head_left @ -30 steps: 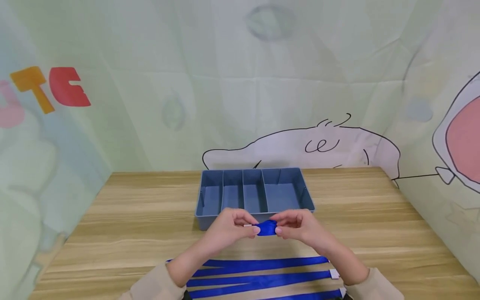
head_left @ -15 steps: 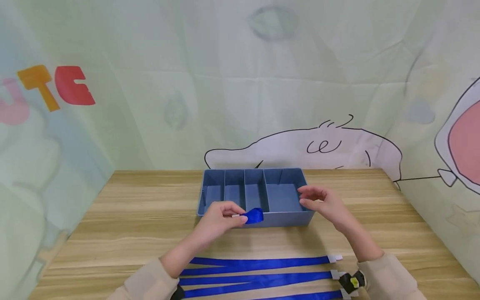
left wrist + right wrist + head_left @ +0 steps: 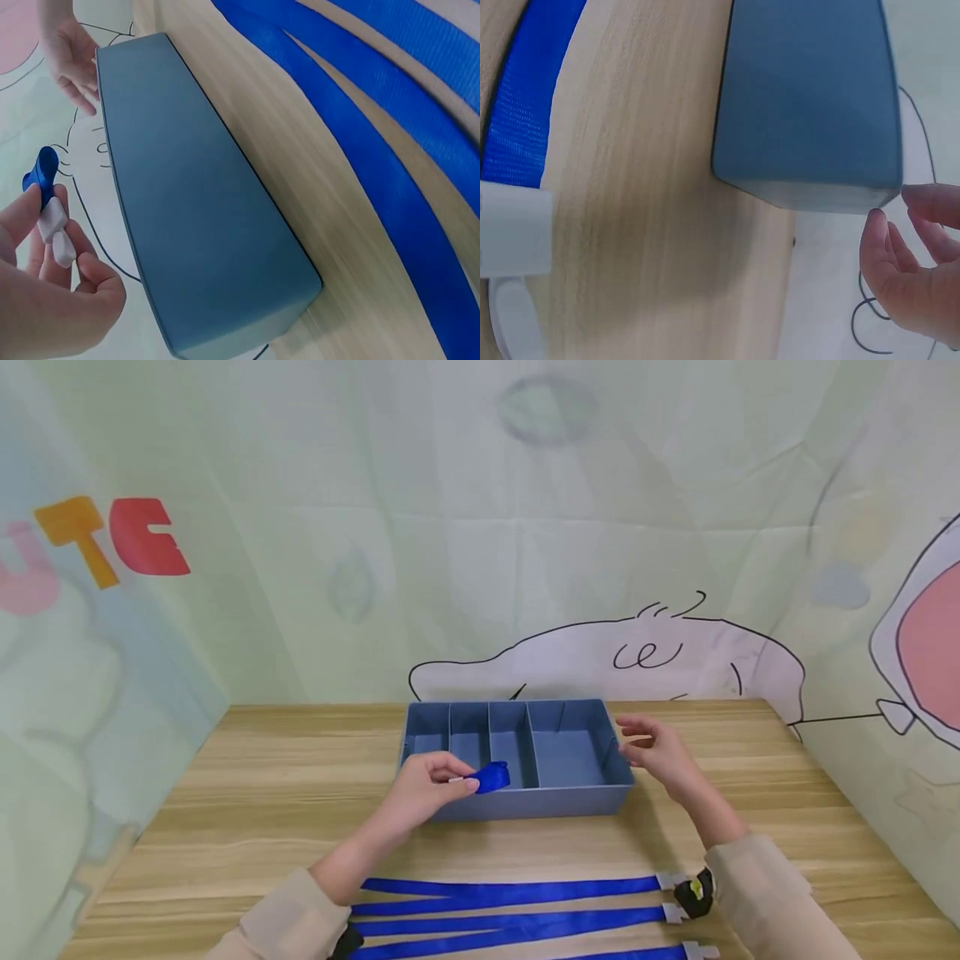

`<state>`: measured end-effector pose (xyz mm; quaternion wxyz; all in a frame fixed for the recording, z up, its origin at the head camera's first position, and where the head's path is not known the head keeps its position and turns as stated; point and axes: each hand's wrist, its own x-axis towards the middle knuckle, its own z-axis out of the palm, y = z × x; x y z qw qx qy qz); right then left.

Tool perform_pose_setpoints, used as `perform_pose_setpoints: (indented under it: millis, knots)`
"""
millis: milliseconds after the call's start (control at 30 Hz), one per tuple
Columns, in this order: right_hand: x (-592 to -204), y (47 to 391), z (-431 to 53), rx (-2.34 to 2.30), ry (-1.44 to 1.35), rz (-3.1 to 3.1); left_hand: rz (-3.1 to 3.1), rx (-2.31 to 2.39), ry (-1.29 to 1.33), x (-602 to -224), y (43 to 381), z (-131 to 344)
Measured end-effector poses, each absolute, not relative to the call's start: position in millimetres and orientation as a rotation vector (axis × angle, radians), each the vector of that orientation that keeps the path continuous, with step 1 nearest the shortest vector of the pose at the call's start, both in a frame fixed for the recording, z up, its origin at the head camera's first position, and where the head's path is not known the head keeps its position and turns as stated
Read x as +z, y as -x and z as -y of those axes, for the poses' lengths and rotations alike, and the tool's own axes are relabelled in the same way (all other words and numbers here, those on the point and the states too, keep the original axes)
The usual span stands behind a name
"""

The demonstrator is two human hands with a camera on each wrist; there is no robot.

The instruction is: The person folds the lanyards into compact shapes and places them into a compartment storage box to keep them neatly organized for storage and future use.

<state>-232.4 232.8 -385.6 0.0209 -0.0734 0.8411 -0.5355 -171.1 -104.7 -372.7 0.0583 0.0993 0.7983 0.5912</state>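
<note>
Between thumb and fingers, my left hand (image 3: 426,789) pinches a rolled-up blue lanyard (image 3: 492,777), held above the front wall of the divided blue-grey box (image 3: 532,803). Its white plastic clip (image 3: 52,221) sticks out under the fingertips in the left wrist view. My right hand (image 3: 666,762) is at the right end of the box with fingers loosely bent and thumb and fingers apart. In the right wrist view the fingertips (image 3: 877,217) come right at the box's corner, with nothing held between them.
Several blue lanyards (image 3: 555,889) lie stretched across the near tabletop, their white clips (image 3: 673,912) at the right. The box has several compartments, the widest compartment (image 3: 572,756) at the right. A printed cloth (image 3: 300,568) hangs behind the wooden table (image 3: 277,777).
My right hand has let go of the rolled lanyard and moved right and away to the box's right end. My left hand has carried the lanyard left and slightly farther out, over the box front.
</note>
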Motion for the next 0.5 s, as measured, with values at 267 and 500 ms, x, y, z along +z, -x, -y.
perform_pose_setpoints:
  millis: [267, 500]
  knots:
    - [-395, 237, -231, -1.698, 0.133, -2.555, -2.417, 1.788, -0.236, -373, 176, 111]
    - [-394, 238, -229, -1.648, 0.087, -2.558, -2.452, 1.786, -0.173, -374, 184, 117]
